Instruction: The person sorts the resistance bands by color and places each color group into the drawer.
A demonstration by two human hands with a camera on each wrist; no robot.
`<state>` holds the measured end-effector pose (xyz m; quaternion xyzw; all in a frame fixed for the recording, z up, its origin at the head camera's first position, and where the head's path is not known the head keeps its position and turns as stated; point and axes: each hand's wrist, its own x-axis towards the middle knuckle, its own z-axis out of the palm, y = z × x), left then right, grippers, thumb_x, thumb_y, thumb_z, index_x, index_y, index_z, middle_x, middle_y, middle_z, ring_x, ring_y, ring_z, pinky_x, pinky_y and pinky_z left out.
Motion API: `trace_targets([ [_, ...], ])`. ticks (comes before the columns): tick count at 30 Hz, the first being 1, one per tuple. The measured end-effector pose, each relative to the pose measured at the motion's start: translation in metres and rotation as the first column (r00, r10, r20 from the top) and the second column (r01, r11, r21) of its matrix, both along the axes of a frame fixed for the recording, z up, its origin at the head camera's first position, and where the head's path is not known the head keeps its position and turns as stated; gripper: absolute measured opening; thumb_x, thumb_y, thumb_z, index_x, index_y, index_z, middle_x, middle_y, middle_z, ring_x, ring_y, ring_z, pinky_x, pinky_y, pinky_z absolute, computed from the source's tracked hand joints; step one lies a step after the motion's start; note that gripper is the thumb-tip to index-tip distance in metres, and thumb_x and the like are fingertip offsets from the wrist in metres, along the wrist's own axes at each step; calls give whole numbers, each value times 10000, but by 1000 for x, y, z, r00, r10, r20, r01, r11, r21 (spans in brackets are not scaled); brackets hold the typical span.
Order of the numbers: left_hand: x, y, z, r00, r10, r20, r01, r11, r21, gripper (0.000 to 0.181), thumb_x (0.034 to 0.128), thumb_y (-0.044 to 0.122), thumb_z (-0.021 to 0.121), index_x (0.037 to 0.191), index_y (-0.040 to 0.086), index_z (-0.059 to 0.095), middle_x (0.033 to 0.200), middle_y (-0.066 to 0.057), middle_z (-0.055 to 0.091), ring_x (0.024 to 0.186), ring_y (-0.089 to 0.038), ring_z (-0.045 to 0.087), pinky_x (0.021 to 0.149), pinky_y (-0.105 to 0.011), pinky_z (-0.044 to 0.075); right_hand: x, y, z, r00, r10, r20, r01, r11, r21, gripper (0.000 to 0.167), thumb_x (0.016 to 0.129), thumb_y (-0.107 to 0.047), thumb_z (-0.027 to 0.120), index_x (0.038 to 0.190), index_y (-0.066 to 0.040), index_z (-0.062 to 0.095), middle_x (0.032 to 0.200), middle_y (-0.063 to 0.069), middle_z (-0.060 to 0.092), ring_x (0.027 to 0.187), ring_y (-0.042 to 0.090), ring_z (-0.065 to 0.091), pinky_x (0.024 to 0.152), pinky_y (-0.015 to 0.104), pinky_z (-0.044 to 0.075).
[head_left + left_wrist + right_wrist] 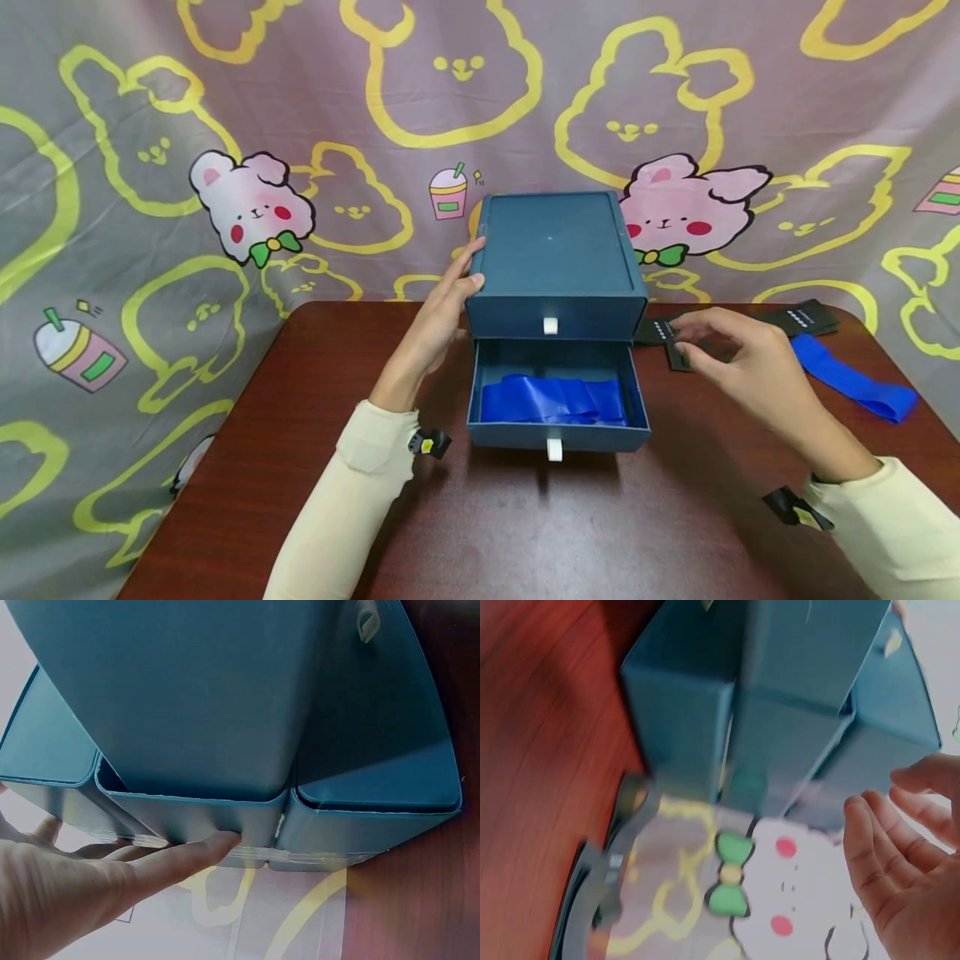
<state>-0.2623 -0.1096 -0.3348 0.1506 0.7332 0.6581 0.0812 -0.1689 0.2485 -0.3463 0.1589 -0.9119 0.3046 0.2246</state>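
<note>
A dark blue drawer box [555,242] stands on the table, its closed upper drawer above a pulled-out drawer [510,436]. Folded shiny blue material [547,400] lies inside that drawer. My left hand [431,333] rests against the box's left side, fingers spread; the left wrist view shows this hand [90,889] with the thumb on the drawer housing [202,817]. To the right of the box my right hand [750,358] hovers, fingers and thumb bent and apart, close to a black labelled piece [679,357]. The right wrist view shows nothing in this hand [907,862].
A blue band [855,382] lies near the table's right edge, beside another black labelled piece [806,318]. Behind the brown table [300,392] hangs a patterned cloth [337,100].
</note>
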Motion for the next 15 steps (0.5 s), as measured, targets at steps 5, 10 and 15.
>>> trace_targets([
  [5,1,-1,0,1000,2,-5,-2,1000,-5,568,1073,420,447,1618,477,300,1770,53,74,1575,-413,228,1086,-835,308,-9,28,-5,998,-59,-18,59,998,-22,338,835,34,834,1151,-49,748,962,108,763,849,-222,486,717,-19,405],
  [10,1,-1,0,1000,3,-4,-3,1000,-8,572,1067,427,451,1617,476,303,1771,54,74,1574,-408,226,1086,-837,304,-22,66,-16,990,-139,13,140,988,-64,286,860,-12,828,1134,-62,759,861,-267,629,722,-180,512,618,32,409],
  [15,1,0,-1,1000,-8,-10,8,1000,-10,582,1065,423,453,1622,472,294,1772,52,67,1570,-415,232,1079,-837,313,-33,104,-31,970,-218,103,225,973,-56,273,911,-66,796,1169,-23,721,805,-364,517,663,-165,496,536,123,395],
])
